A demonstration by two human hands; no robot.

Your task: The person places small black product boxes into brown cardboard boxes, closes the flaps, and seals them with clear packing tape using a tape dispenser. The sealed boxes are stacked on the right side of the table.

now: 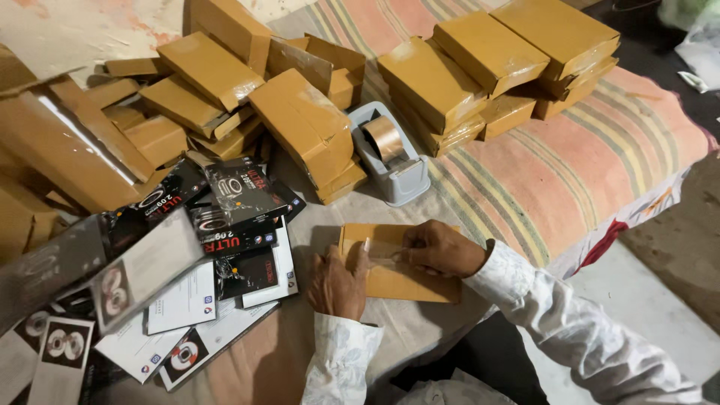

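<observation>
Striped mattress (570, 172) on a pale floor (660, 300), peeling plaster wall (90, 30) behind, dim light.
</observation>
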